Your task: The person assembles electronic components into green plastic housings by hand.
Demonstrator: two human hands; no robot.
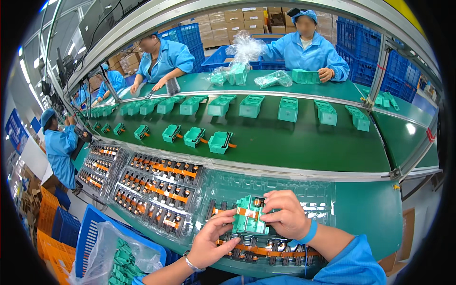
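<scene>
A green plastic housing [249, 225] sits between my hands, above a clear tray [313, 190] at the front of the bench. An orange ribbon strip [248, 213] lies across it, with a small black part [258, 202] at its upper right. My left hand [211, 240] grips the housing's left edge, thumb below and fingers above. My right hand [286, 214] is closed at the right edge, its fingertips on the housing by the black part; they hide part of it. Under my hands, a row of black parts with orange ribbon [266, 249] lies in the tray.
Trays of black parts [156, 187] stand to the left. Beyond runs a green conveyor [294, 147] carrying rows of green housings [251, 105]. A blue crate [92, 228] with bagged green pieces is at lower left. Co-workers in blue [306, 57] work across the line. A metal post [418, 152] rises right.
</scene>
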